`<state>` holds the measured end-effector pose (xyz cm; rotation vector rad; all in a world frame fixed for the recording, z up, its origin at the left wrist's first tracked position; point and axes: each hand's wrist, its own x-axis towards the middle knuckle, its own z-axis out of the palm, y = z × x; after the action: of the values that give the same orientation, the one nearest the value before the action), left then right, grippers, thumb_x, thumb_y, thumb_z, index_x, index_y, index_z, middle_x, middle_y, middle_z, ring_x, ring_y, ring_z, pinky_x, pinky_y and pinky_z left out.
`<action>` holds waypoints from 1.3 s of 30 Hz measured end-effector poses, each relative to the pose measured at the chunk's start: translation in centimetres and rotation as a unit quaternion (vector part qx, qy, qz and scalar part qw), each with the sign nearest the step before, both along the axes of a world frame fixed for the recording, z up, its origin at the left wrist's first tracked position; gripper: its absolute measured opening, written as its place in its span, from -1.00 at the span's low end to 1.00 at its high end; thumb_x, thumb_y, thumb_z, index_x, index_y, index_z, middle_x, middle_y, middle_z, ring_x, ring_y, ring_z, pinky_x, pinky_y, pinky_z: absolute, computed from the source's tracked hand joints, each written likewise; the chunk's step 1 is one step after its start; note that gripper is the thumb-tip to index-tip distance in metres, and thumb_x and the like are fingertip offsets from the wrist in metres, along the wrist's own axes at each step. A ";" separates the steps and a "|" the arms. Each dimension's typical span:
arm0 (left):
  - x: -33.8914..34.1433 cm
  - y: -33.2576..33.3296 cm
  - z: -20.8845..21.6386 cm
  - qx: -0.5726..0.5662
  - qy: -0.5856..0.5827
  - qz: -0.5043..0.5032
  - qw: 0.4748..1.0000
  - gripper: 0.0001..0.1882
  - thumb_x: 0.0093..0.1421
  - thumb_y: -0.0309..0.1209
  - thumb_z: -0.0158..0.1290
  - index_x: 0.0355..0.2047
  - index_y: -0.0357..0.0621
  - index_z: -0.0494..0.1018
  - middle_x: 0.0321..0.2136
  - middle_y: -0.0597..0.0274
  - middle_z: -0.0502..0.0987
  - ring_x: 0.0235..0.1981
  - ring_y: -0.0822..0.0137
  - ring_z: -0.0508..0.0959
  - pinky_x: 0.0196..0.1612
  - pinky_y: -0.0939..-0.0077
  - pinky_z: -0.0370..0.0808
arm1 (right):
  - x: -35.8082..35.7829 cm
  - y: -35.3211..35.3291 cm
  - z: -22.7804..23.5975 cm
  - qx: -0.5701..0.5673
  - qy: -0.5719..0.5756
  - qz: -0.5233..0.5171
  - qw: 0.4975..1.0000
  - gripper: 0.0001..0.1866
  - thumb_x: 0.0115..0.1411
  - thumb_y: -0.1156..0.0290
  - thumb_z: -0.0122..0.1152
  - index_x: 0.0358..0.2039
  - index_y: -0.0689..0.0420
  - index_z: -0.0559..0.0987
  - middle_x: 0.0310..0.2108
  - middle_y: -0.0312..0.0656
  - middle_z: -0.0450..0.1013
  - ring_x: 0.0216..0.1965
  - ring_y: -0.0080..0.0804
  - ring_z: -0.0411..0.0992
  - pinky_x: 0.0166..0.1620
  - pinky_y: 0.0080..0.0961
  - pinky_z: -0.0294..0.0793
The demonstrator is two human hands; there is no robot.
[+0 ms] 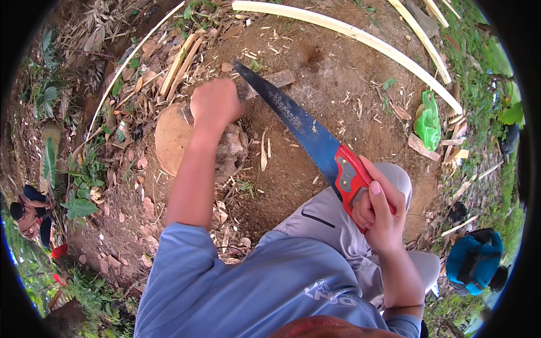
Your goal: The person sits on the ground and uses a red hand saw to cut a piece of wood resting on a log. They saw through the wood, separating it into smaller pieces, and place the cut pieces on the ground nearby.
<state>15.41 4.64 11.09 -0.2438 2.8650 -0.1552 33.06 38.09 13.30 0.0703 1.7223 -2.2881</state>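
My right hand (383, 211) is wrapped round the red handle (350, 174) of a handsaw, its index finger stretched along the grip. The saw's blue and dark blade (298, 121) slants up and left, its tip just beyond my left hand and clear of it in the picture. Closed in a fist, my left hand (217, 101) is over a cut log stump (171, 138) with a pale flat top. A short brownish piece of wood (276, 80) sticks out to the right of that fist, in line with it; the fingers hide the gripped part.
Long pale wood strips (349, 31) curve across the far ground. Split sticks (181, 65) lie beyond the stump. At the right are a green plastic bag (428, 124) and a teal bag (475, 261). Another person (34, 211) is at the far left. Wood chips litter the soil.
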 end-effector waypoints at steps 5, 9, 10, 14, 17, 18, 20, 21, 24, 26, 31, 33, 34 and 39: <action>0.4 -0.3 0.3 -0.001 -0.011 -0.006 1.000 -0.73 0.13 -0.26 0.38 -0.22 -0.14 0.75 -0.18 0.01 0.77 -0.12 0.01 0.79 0.00 0.18 0.72 | -4.8 -5.2 -1.6 0.000 0.018 0.010 1.000 -0.50 0.63 0.33 0.00 0.43 0.36 0.40 -0.63 -0.50 0.22 -0.66 -0.76 0.11 -0.59 -0.64 0.12; -0.2 0.8 0.6 0.022 0.001 0.006 1.000 -0.74 0.14 -0.26 0.37 -0.22 -0.12 0.76 -0.19 0.02 0.78 -0.13 0.04 0.80 -0.01 0.22 0.72 | -17.1 -15.8 -6.8 -0.122 0.035 -0.003 0.992 -0.52 0.60 0.27 0.11 0.39 0.27 0.49 -0.61 -0.51 0.28 -0.64 -0.77 0.17 -0.56 -0.65 0.17; -0.2 0.7 0.6 0.015 0.005 0.001 1.000 -0.76 0.14 -0.26 0.36 -0.24 -0.09 0.76 -0.21 0.04 0.78 -0.12 0.06 0.80 -0.03 0.25 0.73 | -18.2 -17.0 -6.6 -0.098 0.036 -0.004 0.995 -0.52 0.59 0.27 0.12 0.38 0.25 0.51 -0.59 -0.50 0.31 -0.63 -0.76 0.20 -0.56 -0.65 0.18; 0.1 0.0 0.2 -0.004 0.000 -0.005 1.000 -0.77 0.13 -0.25 0.35 -0.26 -0.07 0.77 -0.23 0.07 0.78 -0.13 0.09 0.80 -0.04 0.25 0.73 | -18.0 -18.0 -7.6 -0.035 0.059 -0.011 0.998 -0.53 0.57 0.25 0.15 0.36 0.21 0.55 -0.54 -0.46 0.41 -0.60 -0.75 0.28 -0.54 -0.64 0.24; 0.3 0.3 0.7 -0.016 -0.014 -0.014 1.000 -0.77 0.12 -0.26 0.35 -0.26 -0.07 0.77 -0.23 0.07 0.78 -0.14 0.09 0.80 -0.05 0.26 0.73 | -14.7 -16.4 -8.2 -0.036 0.050 -0.018 0.998 -0.53 0.56 0.27 0.15 0.38 0.19 0.53 -0.52 -0.45 0.42 -0.58 -0.75 0.29 -0.53 -0.63 0.26; 0.3 0.6 0.8 -0.019 -0.020 -0.018 0.999 -0.77 0.11 -0.26 0.35 -0.25 -0.07 0.77 -0.23 0.08 0.78 -0.14 0.09 0.80 -0.05 0.26 0.73 | -14.1 -16.0 -7.9 -0.038 0.045 -0.026 0.998 -0.52 0.56 0.27 0.15 0.39 0.19 0.52 -0.52 -0.44 0.41 -0.58 -0.74 0.29 -0.53 -0.63 0.25; 0.7 0.4 0.4 -0.021 -0.021 -0.026 0.999 -0.76 0.10 -0.27 0.34 -0.26 -0.08 0.77 -0.23 0.08 0.78 -0.15 0.09 0.80 -0.05 0.25 0.73 | -12.7 -15.5 -7.3 -0.023 0.037 -0.028 0.999 -0.51 0.57 0.28 0.15 0.40 0.19 0.51 -0.52 -0.44 0.40 -0.58 -0.74 0.28 -0.53 -0.63 0.25; 0.8 0.2 0.1 -0.019 -0.011 -0.028 0.999 -0.76 0.10 -0.28 0.34 -0.26 -0.09 0.77 -0.23 0.08 0.78 -0.15 0.09 0.80 -0.05 0.25 0.73 | -12.2 -15.1 -7.1 -0.004 0.037 -0.022 0.999 -0.51 0.57 0.28 0.14 0.41 0.20 0.50 -0.53 -0.44 0.39 -0.58 -0.74 0.28 -0.53 -0.63 0.26; 0.2 0.5 -0.1 -0.008 0.001 -0.025 1.000 -0.76 0.08 -0.30 0.34 -0.27 -0.11 0.77 -0.24 0.07 0.78 -0.15 0.08 0.80 -0.06 0.23 0.73 | -11.6 -14.2 -5.9 0.009 0.034 -0.019 0.999 -0.50 0.58 0.29 0.13 0.42 0.22 0.48 -0.53 -0.44 0.36 -0.58 -0.74 0.26 -0.53 -0.64 0.24; 0.3 0.4 -0.1 -0.006 -0.001 -0.025 1.000 -0.77 0.07 -0.30 0.35 -0.28 -0.12 0.77 -0.24 0.06 0.78 -0.15 0.08 0.80 -0.06 0.23 0.73 | -10.5 -14.2 -5.4 -0.015 0.021 -0.027 0.999 -0.50 0.58 0.30 0.12 0.43 0.23 0.46 -0.54 -0.45 0.35 -0.59 -0.75 0.24 -0.53 -0.65 0.23; 0.2 0.5 0.3 -0.001 -0.007 -0.035 0.999 -0.78 0.08 -0.29 0.37 -0.31 -0.13 0.75 -0.26 0.05 0.78 -0.16 0.08 0.80 -0.09 0.23 0.73 | -6.3 -9.7 -3.4 -0.011 -0.003 -0.028 1.000 -0.48 0.60 0.31 0.08 0.45 0.28 0.42 -0.56 -0.46 0.33 -0.60 -0.76 0.18 -0.54 -0.66 0.17; 0.5 0.2 0.3 0.004 -0.009 -0.016 1.000 -0.74 0.09 -0.27 0.38 -0.27 -0.15 0.72 -0.25 0.04 0.77 -0.17 0.07 0.80 -0.09 0.23 0.72 | -3.9 -7.0 -2.4 0.035 0.008 -0.012 0.999 -0.49 0.60 0.34 0.05 0.45 0.32 0.40 -0.58 -0.46 0.32 -0.62 -0.76 0.17 -0.54 -0.66 0.16; 0.4 0.1 0.1 0.009 -0.009 -0.011 1.000 -0.72 0.09 -0.27 0.38 -0.25 -0.17 0.71 -0.25 0.03 0.77 -0.17 0.07 0.80 -0.09 0.23 0.72 | -2.7 -5.7 -1.8 0.062 0.014 -0.009 0.998 -0.49 0.61 0.35 0.03 0.45 0.34 0.40 -0.60 -0.46 0.31 -0.62 -0.77 0.16 -0.54 -0.66 0.15; 0.1 0.3 -0.5 -0.013 -0.004 -0.014 1.000 -0.52 0.09 -0.26 0.39 -0.03 -0.26 0.59 -0.23 -0.02 0.76 -0.17 0.04 0.79 -0.06 0.19 0.71 | 1.1 -2.2 0.3 0.098 0.011 -0.026 0.995 -0.50 0.61 0.38 -0.03 0.42 0.40 0.40 -0.66 -0.44 0.30 -0.64 -0.77 0.15 -0.54 -0.67 0.15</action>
<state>15.49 4.92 10.56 -0.2089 2.8613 -0.1993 34.16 35.91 13.56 0.1322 1.9740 -2.1559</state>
